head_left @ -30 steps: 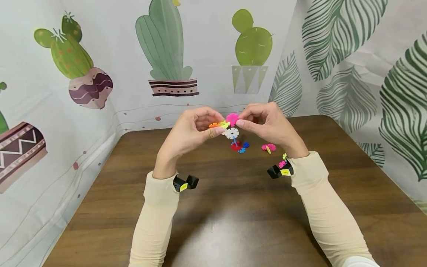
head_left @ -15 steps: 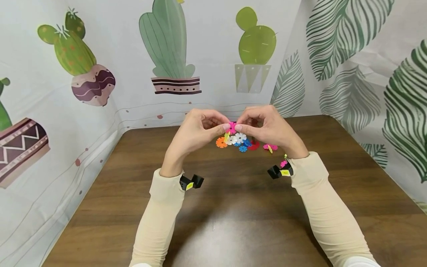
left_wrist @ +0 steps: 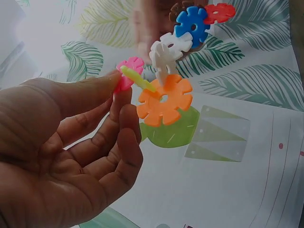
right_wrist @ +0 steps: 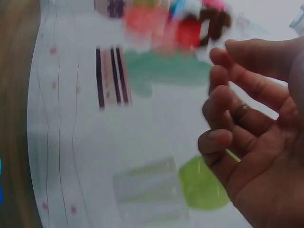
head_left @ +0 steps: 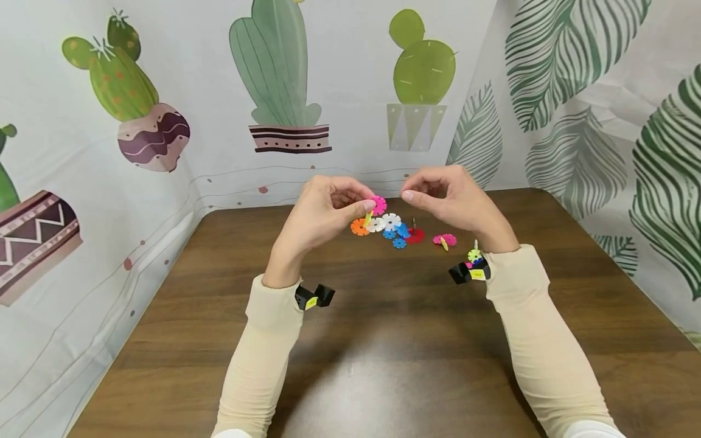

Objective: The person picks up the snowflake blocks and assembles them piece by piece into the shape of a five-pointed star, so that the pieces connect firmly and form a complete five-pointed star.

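My left hand [head_left: 317, 216] pinches a pink snowflake disc [head_left: 379, 205] between thumb and fingertips. From that notched plastic disc hangs a linked chain: a yellow disc [left_wrist: 137, 78], an orange disc [left_wrist: 164, 102], white discs [head_left: 391, 222], blue discs [head_left: 399, 243], a red disc [head_left: 415, 236] and a brown one [head_left: 414, 222] seen edge-on. My right hand [head_left: 457, 201] is just right of the chain, apart from it. Its thumb and fingers are loosely bent with nothing between them. In the right wrist view the chain is blurred beyond the fingertips.
A pink and yellow joined piece [head_left: 445, 240] lies on the brown wooden table [head_left: 350, 340] below the right hand. Beside the right wrist, yellow-green discs [head_left: 474, 255] are partly hidden by the wrist camera [head_left: 470, 271]. A printed cloth wall [head_left: 350, 79] stands behind the table.
The chain first turned and spread out below the hands, while both hands pinched the pink disc. The right hand has since let go and moved right; the left keeps its hold.
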`<action>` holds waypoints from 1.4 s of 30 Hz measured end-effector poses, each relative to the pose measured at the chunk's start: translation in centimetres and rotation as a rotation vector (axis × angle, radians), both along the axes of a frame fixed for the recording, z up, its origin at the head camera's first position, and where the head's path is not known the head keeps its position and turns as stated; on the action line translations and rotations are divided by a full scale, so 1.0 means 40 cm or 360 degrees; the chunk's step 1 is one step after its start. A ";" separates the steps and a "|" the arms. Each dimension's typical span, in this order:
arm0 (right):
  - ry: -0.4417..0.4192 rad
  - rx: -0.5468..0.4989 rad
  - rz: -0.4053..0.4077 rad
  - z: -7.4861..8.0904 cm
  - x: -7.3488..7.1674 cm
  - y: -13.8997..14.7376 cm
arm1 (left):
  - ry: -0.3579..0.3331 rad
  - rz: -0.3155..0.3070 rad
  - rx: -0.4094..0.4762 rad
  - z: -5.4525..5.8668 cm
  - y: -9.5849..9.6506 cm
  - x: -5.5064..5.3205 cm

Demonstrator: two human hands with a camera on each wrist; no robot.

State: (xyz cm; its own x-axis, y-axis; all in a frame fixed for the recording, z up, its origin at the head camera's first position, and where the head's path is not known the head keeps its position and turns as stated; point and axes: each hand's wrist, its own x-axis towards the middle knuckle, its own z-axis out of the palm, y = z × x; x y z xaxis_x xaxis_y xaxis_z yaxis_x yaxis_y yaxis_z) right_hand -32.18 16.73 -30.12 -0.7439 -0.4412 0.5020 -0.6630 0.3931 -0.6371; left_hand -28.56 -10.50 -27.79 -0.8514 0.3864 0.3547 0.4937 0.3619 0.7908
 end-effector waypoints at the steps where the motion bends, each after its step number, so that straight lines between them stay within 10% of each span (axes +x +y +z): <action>1: -0.0010 0.0066 -0.0068 -0.003 -0.010 0.012 | -0.0001 0.0002 0.0000 0.002 -0.001 0.000; 9: -0.0396 0.0617 -0.0302 -0.122 -0.138 0.134 | -0.0007 0.0011 -0.0019 0.006 -0.008 -0.001; 27: -0.0990 0.0548 0.0060 -0.294 -0.212 0.207 | -0.0033 0.0005 -0.0028 0.005 -0.005 0.004; 42: -0.0580 0.0275 -0.0118 -0.148 -0.150 0.157 | -0.0045 -0.0023 -0.0033 0.003 -0.003 0.005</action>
